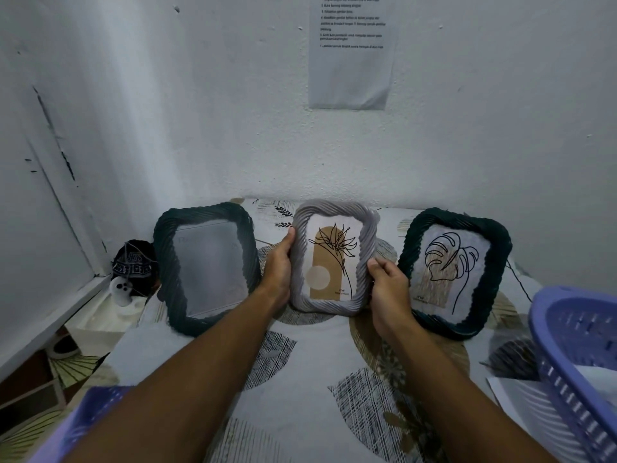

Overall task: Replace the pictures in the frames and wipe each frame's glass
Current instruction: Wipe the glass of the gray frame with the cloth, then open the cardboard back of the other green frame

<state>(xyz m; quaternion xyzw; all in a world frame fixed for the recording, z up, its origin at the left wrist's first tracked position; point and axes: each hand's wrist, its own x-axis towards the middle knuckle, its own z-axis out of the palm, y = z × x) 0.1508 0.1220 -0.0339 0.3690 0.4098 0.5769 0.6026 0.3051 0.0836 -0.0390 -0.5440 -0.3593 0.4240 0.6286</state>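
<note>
Patterned tablecloth (pixel 300 362) carries three upright frames; the grey frame (pixel 334 257) stands in the middle, long axis vertical, directly ahead of you. Your left hand (pixel 278 269) grips its left edge, your right hand (pixel 389 282) its right, equally near.

The middle frame (pixel 335 256) is pale grey with a twisted rope pattern; its picture (pixel 332 260) shows a tan arch, a cream circle and a black line-drawn leaf on white. The left frame (pixel 206 267) is dark green, its glass cloudy grey. The right frame (pixel 454 274) is dark green too, holding a black monstera outline over a tan block. The tablecloth (pixel 310 379) is white with grey hatched and olive leaf shapes. The basket (pixel 576 359) at the near right is lavender
</note>
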